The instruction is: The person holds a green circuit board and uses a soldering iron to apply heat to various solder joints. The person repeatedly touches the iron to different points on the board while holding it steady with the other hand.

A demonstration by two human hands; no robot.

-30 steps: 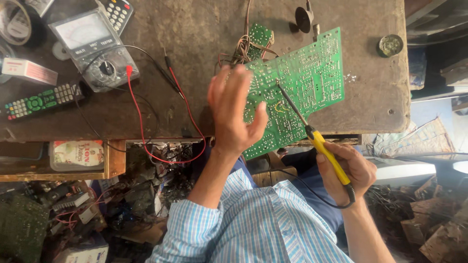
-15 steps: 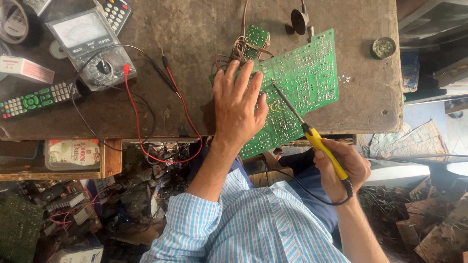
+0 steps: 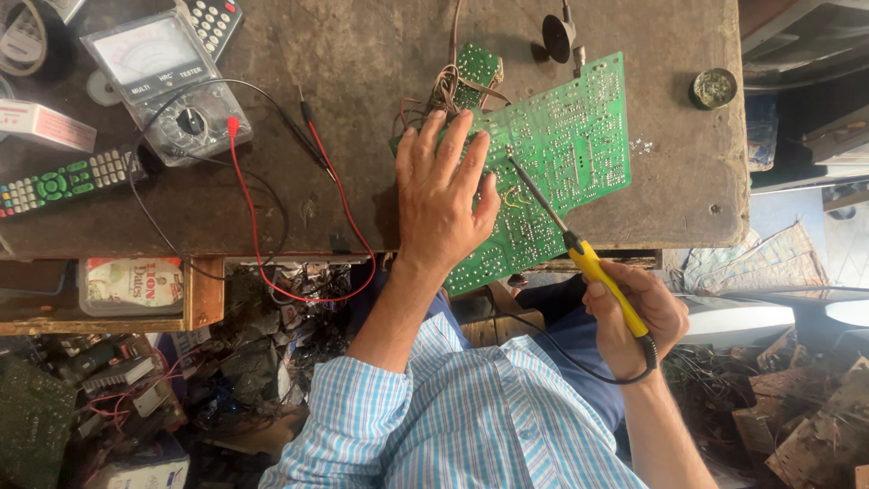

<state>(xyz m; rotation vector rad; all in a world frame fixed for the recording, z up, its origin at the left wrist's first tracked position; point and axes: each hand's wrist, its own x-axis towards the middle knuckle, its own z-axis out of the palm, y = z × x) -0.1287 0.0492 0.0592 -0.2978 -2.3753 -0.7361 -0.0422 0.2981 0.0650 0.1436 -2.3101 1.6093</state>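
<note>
I see left hand (image 3: 441, 204) spread flat on green circuit board (image 3: 552, 163), which overhangs the workbench (image 3: 362, 54) near edge | right hand (image 3: 634, 317) clamped around yellow soldering iron (image 3: 579, 258), tip on board | bare benchtop beyond board's right edge

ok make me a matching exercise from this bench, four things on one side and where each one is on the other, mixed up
Things:
1. green circuit board
2. soldering iron
3. multimeter
4. remote control

Places:
a. far left edge of the table
b. under the left hand
c. in the right hand
d. top left, with red and black leads

Pairs: 1-b, 2-c, 3-d, 4-a
</note>
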